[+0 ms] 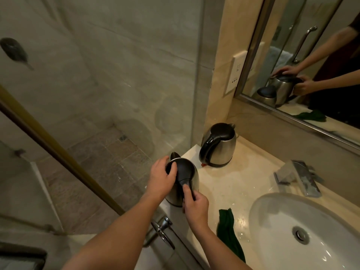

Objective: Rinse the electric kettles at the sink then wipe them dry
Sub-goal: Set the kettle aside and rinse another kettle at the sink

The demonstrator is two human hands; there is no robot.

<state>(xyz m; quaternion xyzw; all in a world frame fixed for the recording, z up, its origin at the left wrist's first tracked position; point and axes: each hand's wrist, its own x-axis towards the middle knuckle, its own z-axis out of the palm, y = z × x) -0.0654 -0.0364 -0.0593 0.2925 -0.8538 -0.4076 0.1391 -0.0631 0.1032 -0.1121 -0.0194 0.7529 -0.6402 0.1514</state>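
A steel electric kettle with a black lid and handle (188, 170) stands at the left edge of the marble counter (229, 184). My right hand (195, 207) grips its black handle, thumb on top. My left hand (162, 179) rests on the closed lid, fingers curved over its left side. A second steel kettle (219, 147) stands upright further back near the corner, untouched. A dark green cloth (229, 232) lies crumpled on the counter between the near kettle and the white oval sink (272, 215).
A chrome faucet (300, 177) sits behind the sink. A glass shower wall (116, 94) rises left of the counter, with a chrome door handle (162, 229) below my arms. The mirror (311, 65) reflects my hands and both kettles.
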